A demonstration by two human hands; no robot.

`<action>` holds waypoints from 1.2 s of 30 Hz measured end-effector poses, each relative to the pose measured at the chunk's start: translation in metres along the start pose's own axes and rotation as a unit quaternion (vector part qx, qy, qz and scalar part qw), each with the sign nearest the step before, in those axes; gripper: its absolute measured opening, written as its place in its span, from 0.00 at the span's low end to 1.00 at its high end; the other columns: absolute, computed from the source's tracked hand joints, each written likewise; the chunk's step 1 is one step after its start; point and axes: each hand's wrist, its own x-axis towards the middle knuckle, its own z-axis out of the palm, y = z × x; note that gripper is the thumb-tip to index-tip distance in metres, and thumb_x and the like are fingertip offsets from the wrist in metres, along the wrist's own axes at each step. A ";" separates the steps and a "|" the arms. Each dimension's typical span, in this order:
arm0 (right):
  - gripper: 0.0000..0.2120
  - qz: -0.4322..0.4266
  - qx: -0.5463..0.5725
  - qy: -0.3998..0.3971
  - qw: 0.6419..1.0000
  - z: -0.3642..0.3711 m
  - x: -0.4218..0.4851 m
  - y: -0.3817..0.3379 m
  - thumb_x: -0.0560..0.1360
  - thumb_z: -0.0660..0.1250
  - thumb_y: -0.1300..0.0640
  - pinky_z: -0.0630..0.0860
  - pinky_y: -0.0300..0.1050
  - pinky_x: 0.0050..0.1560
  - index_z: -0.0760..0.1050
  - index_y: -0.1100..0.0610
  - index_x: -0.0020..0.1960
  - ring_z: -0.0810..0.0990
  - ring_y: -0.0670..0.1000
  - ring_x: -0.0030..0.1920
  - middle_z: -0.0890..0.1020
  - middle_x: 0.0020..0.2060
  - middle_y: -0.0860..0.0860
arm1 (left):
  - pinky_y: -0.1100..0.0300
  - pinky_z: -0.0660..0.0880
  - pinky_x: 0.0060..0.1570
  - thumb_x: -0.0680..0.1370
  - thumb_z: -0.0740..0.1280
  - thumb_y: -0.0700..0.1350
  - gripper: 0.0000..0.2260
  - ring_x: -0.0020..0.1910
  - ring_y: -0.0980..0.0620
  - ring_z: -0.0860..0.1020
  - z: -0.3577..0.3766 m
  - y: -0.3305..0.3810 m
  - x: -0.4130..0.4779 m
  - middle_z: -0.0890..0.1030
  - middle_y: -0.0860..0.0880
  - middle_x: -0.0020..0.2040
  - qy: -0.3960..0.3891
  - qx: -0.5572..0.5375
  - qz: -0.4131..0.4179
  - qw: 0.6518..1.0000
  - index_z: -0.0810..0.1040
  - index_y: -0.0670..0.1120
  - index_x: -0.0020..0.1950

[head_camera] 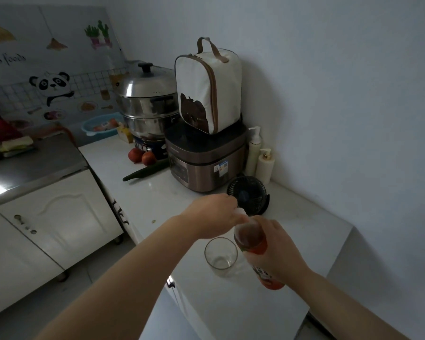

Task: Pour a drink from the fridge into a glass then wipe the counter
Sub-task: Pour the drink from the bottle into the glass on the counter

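A clear empty glass (220, 253) stands upright on the white counter (304, 236). Just right of it is a plastic drink bottle (252, 241) with brown liquid and an orange label, tilted slightly with its top toward the back. My right hand (277, 249) is wrapped around the bottle's body. My left hand (214, 214) is closed over the bottle's white cap (239, 212), with the fingers hiding most of it.
A small black fan (249, 195) stands just behind the bottle. Further back are a brown rice cooker (204, 165) with a white lunch bag (206, 87) on top, two pump bottles (260, 158), a steel steamer pot (147, 104), a cucumber (145, 171) and tomatoes (141, 155).
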 end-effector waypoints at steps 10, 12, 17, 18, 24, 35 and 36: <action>0.34 -0.003 -0.036 0.004 0.999 -0.003 0.001 0.000 0.64 0.74 0.53 0.68 0.37 0.51 0.64 0.48 0.67 0.72 0.49 0.55 0.71 0.58 0.49 | 0.51 0.76 0.51 0.81 0.57 0.51 0.14 0.50 0.46 0.77 0.004 -0.004 0.004 0.79 0.44 0.51 0.021 0.037 0.054 0.998 0.76 0.44 0.55; 0.34 -0.004 -0.037 0.003 0.999 -0.003 0.001 0.000 0.64 0.74 0.53 0.68 0.37 0.51 0.64 0.48 0.66 0.72 0.48 0.55 0.71 0.58 0.49 | 0.53 0.74 0.50 0.79 0.58 0.57 0.18 0.50 0.47 0.77 0.007 -0.006 0.007 0.79 0.45 0.52 0.025 0.025 0.027 0.999 0.75 0.45 0.56; 0.34 -0.006 -0.038 0.006 0.999 -0.003 0.001 0.002 0.63 0.74 0.52 0.70 0.39 0.50 0.65 0.48 0.67 0.72 0.48 0.53 0.72 0.57 0.49 | 0.53 0.75 0.58 0.77 0.67 0.50 0.21 0.58 0.49 0.75 0.012 -0.012 0.007 0.76 0.50 0.61 0.002 -0.026 0.069 0.997 0.68 0.53 0.69; 0.34 -0.008 -0.039 0.006 0.999 -0.003 0.002 0.002 0.63 0.74 0.52 0.70 0.39 0.50 0.65 0.48 0.67 0.72 0.48 0.53 0.72 0.57 0.49 | 0.51 0.75 0.58 0.77 0.66 0.47 0.17 0.57 0.49 0.75 0.012 -0.012 0.007 0.77 0.50 0.59 0.008 -0.018 0.073 0.997 0.70 0.53 0.66; 0.35 -0.018 -0.052 0.001 0.998 -0.006 0.002 0.001 0.63 0.73 0.52 0.68 0.36 0.48 0.65 0.48 0.67 0.71 0.46 0.52 0.70 0.53 0.46 | 0.53 0.74 0.48 0.80 0.57 0.56 0.18 0.45 0.48 0.75 0.012 -0.006 0.005 0.75 0.49 0.44 0.035 0.011 0.015 0.999 0.76 0.43 0.53; 0.36 -0.013 -0.104 -0.025 0.994 -0.010 0.000 0.008 0.64 0.72 0.50 0.66 0.37 0.48 0.63 0.48 0.68 0.69 0.46 0.54 0.70 0.57 0.48 | 0.61 0.62 0.31 0.77 0.60 0.60 0.16 0.33 0.55 0.67 0.023 -0.027 0.001 0.68 0.53 0.33 0.093 -0.081 -0.039 0.992 0.67 0.49 0.39; 0.35 -0.012 -0.116 -0.031 0.993 -0.010 0.000 0.009 0.64 0.72 0.50 0.66 0.37 0.48 0.63 0.48 0.68 0.69 0.47 0.55 0.70 0.57 0.48 | 0.61 0.63 0.32 0.77 0.60 0.60 0.16 0.34 0.55 0.67 0.026 -0.030 0.000 0.67 0.53 0.33 0.092 -0.075 -0.049 0.992 0.67 0.48 0.40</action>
